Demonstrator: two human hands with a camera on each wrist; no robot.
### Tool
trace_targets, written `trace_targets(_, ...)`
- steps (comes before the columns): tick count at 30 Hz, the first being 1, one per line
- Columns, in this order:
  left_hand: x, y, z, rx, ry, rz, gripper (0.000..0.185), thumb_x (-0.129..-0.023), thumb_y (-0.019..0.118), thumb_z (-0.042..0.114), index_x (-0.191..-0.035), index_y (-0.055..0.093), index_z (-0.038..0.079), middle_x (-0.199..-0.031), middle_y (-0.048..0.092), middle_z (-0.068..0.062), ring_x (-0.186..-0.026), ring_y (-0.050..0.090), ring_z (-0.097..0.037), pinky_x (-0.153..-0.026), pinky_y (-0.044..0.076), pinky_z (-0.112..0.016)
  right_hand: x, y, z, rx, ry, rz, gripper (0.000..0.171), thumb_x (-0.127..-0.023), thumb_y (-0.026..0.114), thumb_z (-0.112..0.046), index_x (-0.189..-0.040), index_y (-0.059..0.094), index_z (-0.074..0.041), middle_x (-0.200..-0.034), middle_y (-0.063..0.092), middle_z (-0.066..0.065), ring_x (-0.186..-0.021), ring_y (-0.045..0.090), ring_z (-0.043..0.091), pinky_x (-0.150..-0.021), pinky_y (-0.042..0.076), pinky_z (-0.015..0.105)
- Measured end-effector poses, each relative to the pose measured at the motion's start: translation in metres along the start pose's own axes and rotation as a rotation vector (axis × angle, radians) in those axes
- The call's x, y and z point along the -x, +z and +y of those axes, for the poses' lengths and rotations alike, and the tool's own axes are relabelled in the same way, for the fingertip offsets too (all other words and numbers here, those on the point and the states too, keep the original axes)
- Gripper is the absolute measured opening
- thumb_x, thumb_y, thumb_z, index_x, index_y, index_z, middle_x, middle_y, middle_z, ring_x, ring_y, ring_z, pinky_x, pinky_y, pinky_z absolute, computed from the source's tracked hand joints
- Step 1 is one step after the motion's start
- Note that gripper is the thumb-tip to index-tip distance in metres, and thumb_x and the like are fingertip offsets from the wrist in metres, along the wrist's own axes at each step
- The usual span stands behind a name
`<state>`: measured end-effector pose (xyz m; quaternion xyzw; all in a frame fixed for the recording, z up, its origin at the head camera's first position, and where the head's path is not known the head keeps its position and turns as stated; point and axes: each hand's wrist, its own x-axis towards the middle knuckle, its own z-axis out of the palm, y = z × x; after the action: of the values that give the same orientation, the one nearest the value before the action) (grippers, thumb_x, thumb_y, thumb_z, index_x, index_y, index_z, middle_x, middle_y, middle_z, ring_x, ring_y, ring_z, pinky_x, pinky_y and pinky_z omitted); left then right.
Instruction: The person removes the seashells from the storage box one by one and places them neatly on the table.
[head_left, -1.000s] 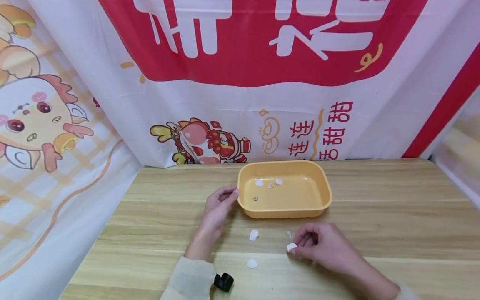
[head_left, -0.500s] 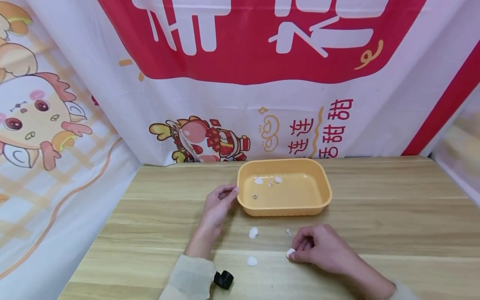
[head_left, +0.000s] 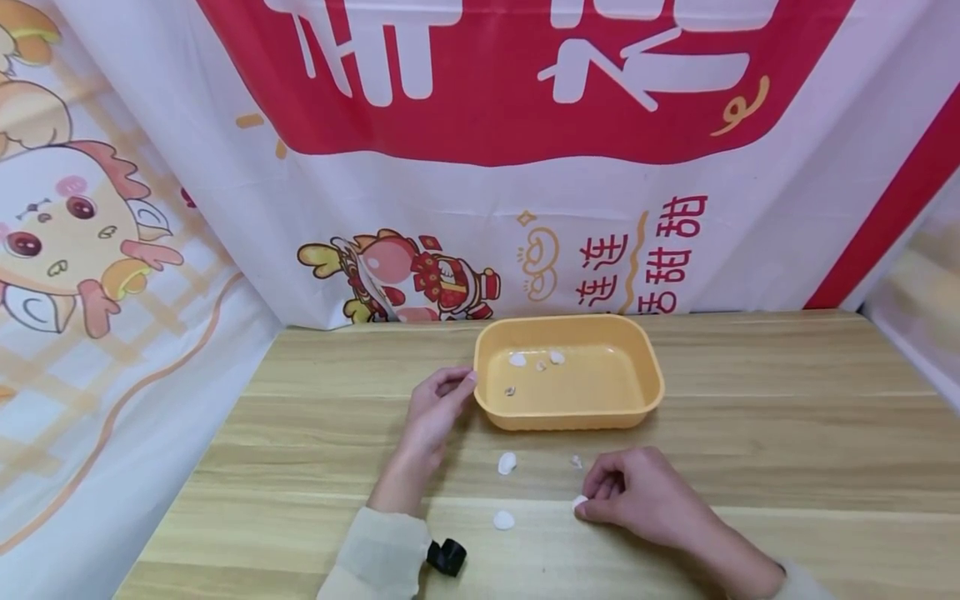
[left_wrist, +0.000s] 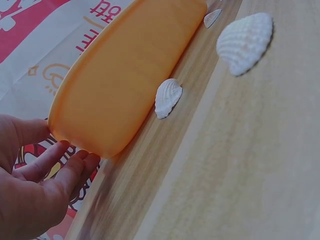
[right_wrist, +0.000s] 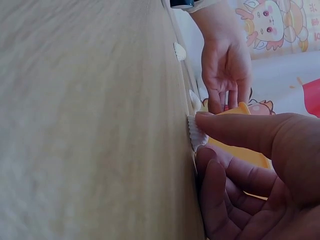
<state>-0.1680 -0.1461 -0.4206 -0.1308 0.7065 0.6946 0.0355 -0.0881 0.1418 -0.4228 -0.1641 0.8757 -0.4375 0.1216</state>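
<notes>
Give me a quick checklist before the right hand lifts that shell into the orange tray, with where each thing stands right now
1. Grip on the shell: right hand pinches the white shell between thumb and finger, ok.
2. Shell off the table: it touches the wooden table, not ok.
3. Tray steadied: left hand has its fingers at the end of the orange tray, ok.
4. Room in the tray: only a few small shells near its far left corner, ok.
5. Path to the tray: one tiny shell lies between, flat on the table, ok.
6. Firmness of the pinch: cannot tell.
</notes>
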Motion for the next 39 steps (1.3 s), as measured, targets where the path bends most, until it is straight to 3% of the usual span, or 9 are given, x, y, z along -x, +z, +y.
trace_targets(28,-0.0033,0.0026,0.0059,-0.009,-0.021,0.005,0.033,-0.104,0.073,0.026,-0.134,0.069,0.012,-0.136,0.067,-0.01,-0.123,0.063,-0.024,-0.114,0.055,-0.042,-0.0028,-0.0016,0.0006,0.021,0.021,0.006,0.026,-0.078,0.097,-0.031,-0.08,0.073,-0.02,-0.07,0.066,-0.009,-0.064,0.059,0.003,-0.057,0.051,0.018)
trace_targets(39,-0.001,0.0015,0.0009,-0.007,-0.019,0.008,0.032,-0.105,0.072,0.023,-0.133,0.069,0.009,-0.135,0.067,-0.012,-0.122,0.063,-0.025,-0.115,0.054,-0.044,-0.0014,-0.0049,-0.0002,0.004,0.014,-0.039,0.027,-0.078,0.097,-0.032,-0.084,0.075,-0.018,-0.073,0.068,-0.008,-0.067,0.062,0.005,-0.06,0.054,0.019)
